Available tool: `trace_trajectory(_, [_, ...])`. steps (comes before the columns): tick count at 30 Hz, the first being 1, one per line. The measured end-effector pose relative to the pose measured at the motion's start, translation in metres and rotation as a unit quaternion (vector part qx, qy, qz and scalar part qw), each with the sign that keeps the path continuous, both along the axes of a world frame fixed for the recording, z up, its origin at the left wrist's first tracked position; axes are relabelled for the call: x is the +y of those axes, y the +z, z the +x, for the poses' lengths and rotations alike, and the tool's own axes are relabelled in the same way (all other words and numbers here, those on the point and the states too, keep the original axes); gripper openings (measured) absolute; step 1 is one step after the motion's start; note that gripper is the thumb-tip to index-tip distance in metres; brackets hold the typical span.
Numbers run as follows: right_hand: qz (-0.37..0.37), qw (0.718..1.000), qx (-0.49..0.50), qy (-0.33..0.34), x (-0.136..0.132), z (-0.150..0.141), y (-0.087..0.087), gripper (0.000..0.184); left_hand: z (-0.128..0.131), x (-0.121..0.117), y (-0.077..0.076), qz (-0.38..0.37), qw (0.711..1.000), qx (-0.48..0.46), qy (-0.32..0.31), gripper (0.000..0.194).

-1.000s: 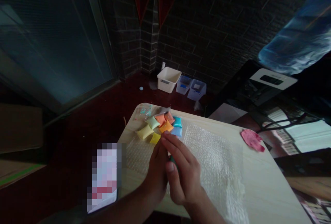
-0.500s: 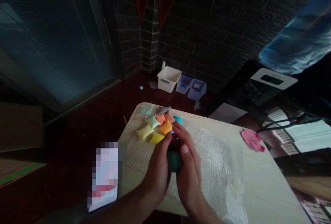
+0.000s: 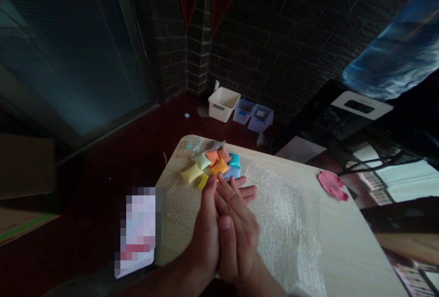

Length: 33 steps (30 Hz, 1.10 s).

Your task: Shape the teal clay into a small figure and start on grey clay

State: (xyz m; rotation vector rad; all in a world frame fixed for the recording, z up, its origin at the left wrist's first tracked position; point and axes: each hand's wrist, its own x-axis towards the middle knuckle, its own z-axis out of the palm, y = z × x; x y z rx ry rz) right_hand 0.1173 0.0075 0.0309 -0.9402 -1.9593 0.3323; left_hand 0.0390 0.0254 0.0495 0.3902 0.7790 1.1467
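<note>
My left hand [image 3: 205, 228] and my right hand [image 3: 238, 233] are pressed palm to palm above the near part of a light wooden table [image 3: 346, 237]. The right palm lies over the left, and the left fingertips stick out to the right. A dark green clay ball seen between the palms a moment ago is now hidden between them. Just beyond my fingertips lies a cluster of small coloured clay packets [image 3: 213, 165]: yellow, orange, pale green and blue.
A sheet of bubble wrap [image 3: 288, 210] covers the table's middle. A pink clay lump [image 3: 332, 185] lies near the right edge. A phone [image 3: 139, 233] sits at the near left edge. On the dark floor beyond stand a white bin [image 3: 223, 104] and clear boxes [image 3: 255, 117].
The palms slid across each other. Half a second ago they were cupped apart with the green ball showing; now they are flat together and the ball is hidden.
</note>
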Motion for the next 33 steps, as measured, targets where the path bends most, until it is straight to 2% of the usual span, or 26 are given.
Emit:
trace_trajectory(3, [-0.001,1.000,0.028,-0.010,0.003,0.003,-0.005,0.050,-0.002,0.003,-0.004,0.010,0.999,0.039,0.034,0.050])
trace_trajectory(5, [-0.012,0.995,0.078,-0.062,0.007,0.004,-0.007,0.047,-0.005,0.007,-0.005,0.037,0.993,0.091,0.064,0.042])
trace_trajectory(7, [-0.061,0.976,0.179,-0.111,0.010,0.002,-0.009,0.048,-0.008,0.011,-0.004,0.087,0.983,0.133,0.090,0.039])
trace_trajectory(9, [-0.155,0.926,0.327,-0.107,0.015,-0.005,-0.010,0.046,-0.010,0.012,-0.005,0.144,0.971,0.153,0.115,0.041])
trace_trajectory(11, [-0.261,0.846,0.460,-0.057,0.018,-0.015,-0.012,0.046,-0.012,0.011,-0.010,0.208,0.952,0.183,0.131,0.040])
trace_trajectory(13, [-0.343,0.781,0.520,-0.034,0.020,-0.023,-0.014,0.051,-0.014,0.008,-0.020,0.288,0.924,0.230,0.107,0.038])
trace_trajectory(14, [-0.369,0.763,0.530,-0.030,0.019,-0.025,-0.016,0.053,-0.015,0.007,-0.025,0.331,0.902,0.261,0.094,0.038])
trace_trajectory(15, [-0.383,0.756,0.529,-0.037,0.018,-0.026,-0.017,0.055,-0.016,0.008,-0.030,0.378,0.875,0.292,0.084,0.040])
trace_trajectory(16, [-0.384,0.763,0.518,-0.050,0.016,-0.025,-0.018,0.055,-0.016,0.009,-0.033,0.408,0.852,0.315,0.095,0.041])
trace_trajectory(17, [-0.369,0.783,0.496,-0.066,0.013,-0.023,-0.020,0.055,-0.016,0.010,-0.036,0.420,0.837,0.332,0.116,0.042])
trace_trajectory(18, [-0.340,0.815,0.461,-0.085,0.010,-0.020,-0.020,0.053,-0.016,0.013,-0.038,0.407,0.836,0.341,0.136,0.043])
trace_trajectory(19, [-0.295,0.855,0.414,-0.098,0.007,-0.016,-0.021,0.051,-0.015,0.015,-0.038,0.377,0.849,0.338,0.152,0.043])
trace_trajectory(21, [-0.171,0.940,0.279,-0.099,0.005,-0.006,-0.020,0.044,-0.011,0.017,-0.035,0.283,0.901,0.294,0.144,0.042])
trace_trajectory(22, [-0.100,0.970,0.206,-0.080,0.006,-0.001,-0.019,0.044,-0.009,0.017,-0.033,0.231,0.932,0.251,0.121,0.040])
trace_trajectory(23, [-0.033,0.986,0.145,-0.068,0.008,0.003,-0.019,0.046,-0.008,0.016,-0.030,0.177,0.961,0.195,0.087,0.039])
trace_trajectory(25, [0.051,0.995,0.054,-0.060,0.014,0.010,-0.017,0.053,-0.007,0.015,-0.023,0.060,0.996,0.060,0.004,0.040])
trace_trajectory(27, [0.073,0.996,-0.010,-0.044,0.019,0.013,-0.016,0.060,-0.009,0.016,-0.015,-0.043,0.995,-0.066,-0.068,0.050])
trace_trajectory(28, [0.067,0.997,-0.030,-0.030,0.020,0.013,-0.015,0.062,-0.011,0.017,-0.011,-0.072,0.989,-0.107,-0.078,0.056])
trace_trajectory(30, [0.027,0.999,-0.032,-0.007,0.018,0.011,-0.013,0.062,-0.015,0.020,-0.005,-0.091,0.985,-0.134,-0.061,0.062])
trace_trajectory(33, [-0.067,0.996,0.056,-0.009,0.011,0.009,-0.008,0.056,-0.013,0.019,-0.005,-0.060,0.995,-0.078,-0.024,0.053])
